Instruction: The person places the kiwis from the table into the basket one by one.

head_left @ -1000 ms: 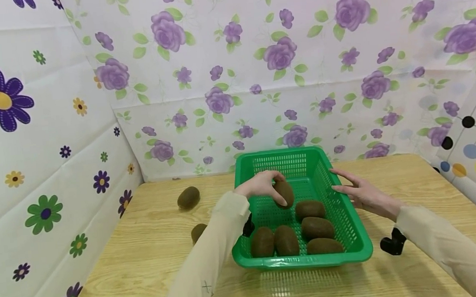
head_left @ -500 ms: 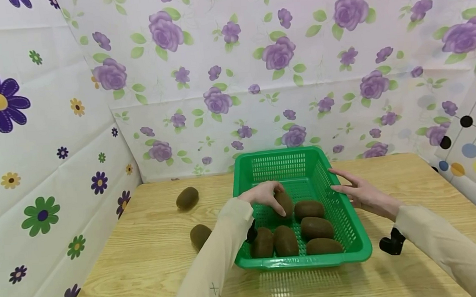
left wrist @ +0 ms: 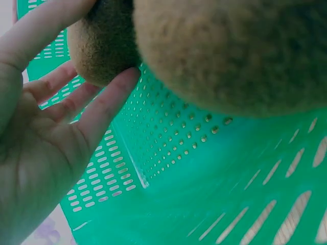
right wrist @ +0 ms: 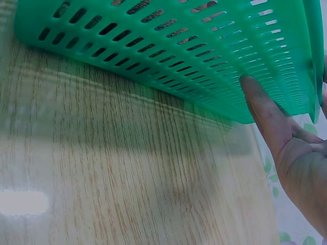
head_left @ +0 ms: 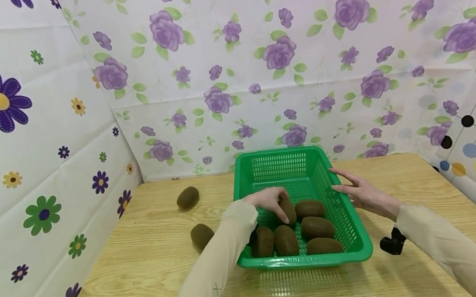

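In the head view my left hand reaches inside the green plastic basket. It holds a brown kiwi between thumb and fingers, low beside the other kiwis. The left wrist view has this kiwi at the fingertips, with another large and close in front. Several kiwis lie in the near part and along the right side of the basket. My right hand rests against the basket's right side, fingers extended at the rim. From the right wrist, its thumb lies straight along the slotted outer wall.
Two more kiwis, one farther back and one nearer, lie on the wooden table left of the basket. My left sleeve passes close by the nearer one. A flowered cloth hangs behind the table.
My left hand has lowered the kiwi and brought it nearer to me, beside the other kiwis. The right hand has stayed at the basket's side.
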